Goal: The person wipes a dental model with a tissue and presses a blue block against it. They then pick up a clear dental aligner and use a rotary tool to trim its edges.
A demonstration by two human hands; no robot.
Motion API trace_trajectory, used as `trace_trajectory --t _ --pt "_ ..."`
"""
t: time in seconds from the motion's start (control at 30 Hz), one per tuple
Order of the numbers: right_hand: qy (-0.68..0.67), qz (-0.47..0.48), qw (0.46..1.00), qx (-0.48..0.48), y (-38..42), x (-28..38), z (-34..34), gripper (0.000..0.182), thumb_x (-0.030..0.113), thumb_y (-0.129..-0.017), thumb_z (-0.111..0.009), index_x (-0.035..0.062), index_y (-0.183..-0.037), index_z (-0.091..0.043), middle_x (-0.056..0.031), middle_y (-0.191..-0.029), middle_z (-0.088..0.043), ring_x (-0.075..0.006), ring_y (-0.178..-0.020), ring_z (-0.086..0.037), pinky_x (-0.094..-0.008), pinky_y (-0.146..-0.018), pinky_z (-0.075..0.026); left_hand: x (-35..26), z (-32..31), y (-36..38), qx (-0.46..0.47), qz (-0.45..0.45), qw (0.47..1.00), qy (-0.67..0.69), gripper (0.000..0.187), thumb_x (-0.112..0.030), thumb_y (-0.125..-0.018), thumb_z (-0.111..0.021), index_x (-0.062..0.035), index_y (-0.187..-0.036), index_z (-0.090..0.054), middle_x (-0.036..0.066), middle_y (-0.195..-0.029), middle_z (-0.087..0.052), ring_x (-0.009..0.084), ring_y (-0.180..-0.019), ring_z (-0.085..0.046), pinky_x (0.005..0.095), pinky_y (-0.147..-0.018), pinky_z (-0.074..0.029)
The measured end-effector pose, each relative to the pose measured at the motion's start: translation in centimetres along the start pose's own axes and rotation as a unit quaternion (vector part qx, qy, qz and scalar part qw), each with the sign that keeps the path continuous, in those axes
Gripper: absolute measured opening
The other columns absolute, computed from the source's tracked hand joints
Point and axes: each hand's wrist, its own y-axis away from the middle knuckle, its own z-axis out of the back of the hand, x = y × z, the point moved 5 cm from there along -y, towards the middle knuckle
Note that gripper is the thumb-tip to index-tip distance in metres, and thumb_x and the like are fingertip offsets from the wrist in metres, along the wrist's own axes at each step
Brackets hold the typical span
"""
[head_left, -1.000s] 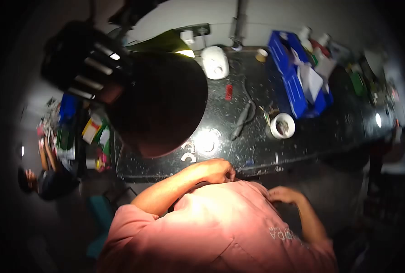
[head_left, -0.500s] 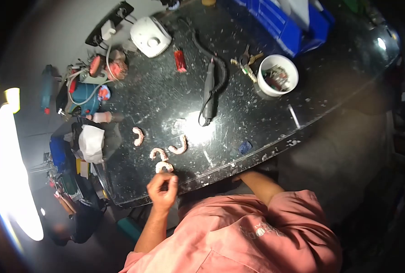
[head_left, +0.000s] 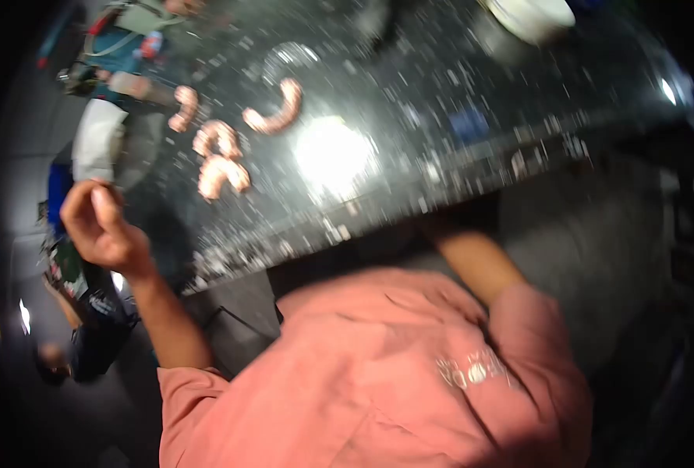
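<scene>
My left hand is at the left end of the bench, its fingers curled and thumb and fingertips close together. The fingertips overlap the lower end of a crumpled white sheet; whether they grip anything I cannot tell. To the right of this hand, several horseshoe-shaped pink and cream dentures lie on the dark bench: a lower one, one touching it above, a small one and a larger curved one. My right forearm reaches under the bench's front edge, which hides the right hand.
The dark bench has a chipped, speckled front edge. A blurred blue lump lies near that edge, and a white tub stands at the back right. Teal equipment is at the upper left. Another person is at the lower left.
My left hand has moved left from beside the dentures to the white sheet. The view has shifted nearer the bench's front edge and is blurred; the right hand stays under the bench.
</scene>
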Motion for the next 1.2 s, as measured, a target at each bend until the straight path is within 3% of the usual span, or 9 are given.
trace_trajectory --t 0.17,0.43,0.6,0.73,0.9,0.93,1.07,1.13,1.2 --pt "-0.007 -0.072 0.997 -0.008 -3.0 4.4 3.0 0.04 0.034 -0.079 -0.06 0.0074 -0.107 -0.072 -0.0169 -0.116 -0.068 -0.0326 -0.105 -0.066 -0.0449 -0.089 -0.05 3.7 1.5 1.0 0.031 0.056 0.997 0.051 0.013 -0.007 -0.095 -0.059 0.0008 -0.105 -0.062 0.001 -0.088 -0.061 0.0049 -0.071 -0.048 0.0185 -0.063 -0.038" --pt "0.092 -0.079 0.993 -0.013 -1.9 6.9 2.2 0.04 0.032 -0.078 -0.06 0.0073 -0.107 -0.072 -0.0169 -0.117 -0.068 -0.0325 -0.105 -0.066 -0.0449 -0.089 -0.05 1.9 0.6 1.1 0.004 -0.007 0.992 0.125 0.013 -0.008 -0.096 -0.06 0.0002 -0.106 -0.064 0.0 -0.094 -0.062 0.004 -0.078 -0.052 0.017 -0.071 -0.041" --pt "0.139 -0.061 0.987 -0.053 -2.8 7.3 3.6 0.035 0.03 -0.084 -0.056 0.009 -0.107 -0.073 -0.0124 -0.114 -0.069 -0.0337 -0.104 -0.065 -0.0449 -0.091 -0.05 2.2 0.1 1.3 0.053 0.021 0.991 0.124 0.011 -0.005 -0.097 -0.058 -0.0007 -0.106 -0.063 0.002 -0.1 -0.064 0.0079 -0.095 -0.06 0.0216 -0.089 -0.044" --pt "0.132 -0.069 0.986 -0.078 1.4 13.9 5.9 0.037 0.03 -0.085 -0.058 0.004 -0.107 -0.071 -0.0168 -0.113 -0.068 -0.036 -0.103 -0.065 -0.0456 -0.09 -0.05 0.2 0.3 1.2 0.032 -0.001 0.994 0.101 0.009 -0.006 -0.096 -0.06 -0.0023 -0.103 -0.062 -0.003 -0.088 -0.061 0.0023 -0.076 -0.054 0.0172 -0.07 -0.042" --pt "0.068 -0.106 0.99 -0.067 13.1 29.1 13.2 0.052 0.044 -0.091 -0.06 -0.001 -0.116 -0.066 -0.0232 -0.115 -0.066 -0.0379 -0.11 -0.062 -0.045 -0.094 -0.049 -0.8 -0.1 1.3 0.03 0.021 0.991 0.127 0.008 -0.005 -0.096 -0.06 -0.0028 -0.103 -0.061 -0.004 -0.082 -0.056 0.0017 -0.072 -0.051 0.0164 -0.067 -0.041" --pt "0.063 -0.036 0.99 -0.122 15.0 30.9 14.1 0.052 0.042 -0.091 -0.061 0.0005 -0.122 -0.063 -0.0214 -0.118 -0.065 -0.0374 -0.112 -0.061 -0.0437 -0.095 -0.048 -1.2 -0.1 1.3 0.036 0.023 0.99 0.133 0.007 -0.006 -0.096 -0.06 -0.0032 -0.102 -0.061 -0.004 -0.082 -0.057 0.0017 -0.072 -0.051 0.0166 -0.066 -0.041" --pt "-0.135 0.083 0.979 -0.132 26.3 36.5 20.7 0.037 0.034 -0.089 -0.069 0.0076 -0.116 -0.068 -0.0104 -0.099 -0.072 -0.0206 -0.092 -0.068 -0.0317 -0.083 -0.052 -1.4 -0.2 0.9 0.016 0.009 0.991 0.133 0.004 -0.007 -0.091 -0.064 -0.0037 -0.093 -0.063 -0.005 -0.074 -0.058 0.0004 -0.067 -0.052 0.017 -0.06 -0.041" --pt "-0.194 0.14 0.923 -0.3 32.0 34.1 24.3 0.023 0.022 -0.092 -0.067 0.0052 -0.107 -0.072 -0.0041 -0.093 -0.072 -0.0094 -0.084 -0.064 -0.0254 -0.072 -0.051 -1.2 -0.9 1.0 0.031 0.019 0.991 0.131 0.006 -0.008 -0.093 -0.064 -0.0025 -0.092 -0.064 -0.005 -0.073 -0.056 0.0011 -0.065 -0.05 0.0177 -0.058 -0.04" --pt "-0.233 0.061 0.856 -0.458 35.3 28.7 27.5 0.019 0.019 -0.091 -0.068 0.0082 -0.106 -0.072 0.0037 -0.085 -0.067 -0.0032 -0.076 -0.058 -0.0211 -0.067 -0.046 0.5 -1.1 1.2 0.05 0.068 0.986 0.141 0.008 -0.01 -0.096 -0.062 -0.0016 -0.095 -0.063 -0.004 -0.08 -0.057 0.0026 -0.074 -0.05 0.018 -0.067 -0.04"
